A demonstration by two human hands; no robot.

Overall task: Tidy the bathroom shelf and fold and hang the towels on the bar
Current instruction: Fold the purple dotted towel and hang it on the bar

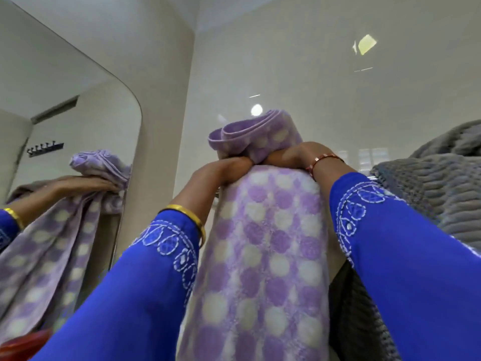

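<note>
A purple towel with white dots [263, 246] hangs down in front of me, draped over a bar that it hides almost fully. Its top end is bunched into a folded roll [256, 135] that sticks up above my hands. My left hand [223, 169] grips the towel at the left of the fold. My right hand [289, 155] grips it at the right, fingers curled over the top. Both arms are raised, in blue embroidered sleeves.
A grey ribbed towel [440, 183] hangs close on the right, touching my right sleeve. A tall mirror [65, 142] on the left shows my hand and the towel. Pale glossy tiled wall [338, 100] lies behind. Something red [23, 345] sits at bottom left.
</note>
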